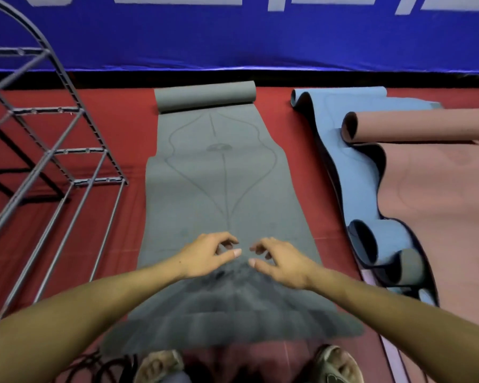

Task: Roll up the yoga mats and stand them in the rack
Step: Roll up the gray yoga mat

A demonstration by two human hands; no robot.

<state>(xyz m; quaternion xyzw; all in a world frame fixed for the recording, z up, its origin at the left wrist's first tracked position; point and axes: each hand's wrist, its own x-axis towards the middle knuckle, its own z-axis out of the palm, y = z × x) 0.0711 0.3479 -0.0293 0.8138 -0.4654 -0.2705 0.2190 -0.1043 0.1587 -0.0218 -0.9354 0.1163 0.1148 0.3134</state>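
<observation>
Head view: red floor [329, 189], blue banner [233, 37] hung along the far wall above a black strip. Grey mat [219, 189] laid lengthwise on the floor, far end curled into a roll, near end blurred. Left hand [208, 254] and right hand [277, 261] seen over the near part of the grey mat, fingers curled; actual grip cannot be told. Metal rack [67, 150] at left. Blue mat [351, 167] and pink mat [432, 194] lie rumpled at right, overlapped.
</observation>
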